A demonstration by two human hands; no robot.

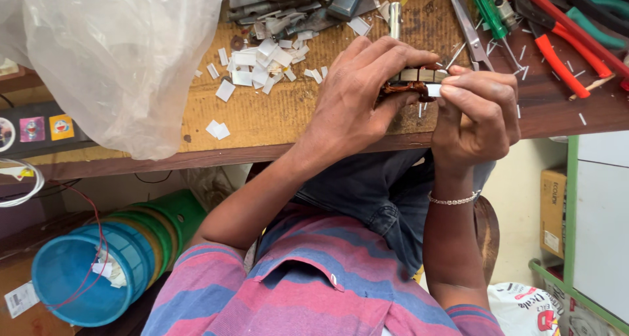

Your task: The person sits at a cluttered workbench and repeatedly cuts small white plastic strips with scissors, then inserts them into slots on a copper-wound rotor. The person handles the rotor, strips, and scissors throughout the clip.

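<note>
So a small motor armature [407,86], dark with copper-brown windings, is being held right over the near edge of the tabletop [275,116]. It's wrapped by the left hand [357,97], grip closed around it with the thumb on top. The right hand [475,110] is pressed up against its end, grip pinched narrow on a little white paper strip [434,89] that's touching the armature.

Loads of white paper slips [262,64] are scattered toward the far edge, with a couple more [218,130] left nearer the front. Scissors [468,25], a green-handled screwdriver [488,12] and red-handled pliers [557,54] are lying at the far right corner. A clear plastic bag [118,54] is draped over the left end. Stacked plastic buckets [111,264] are seen below the tabletop.
</note>
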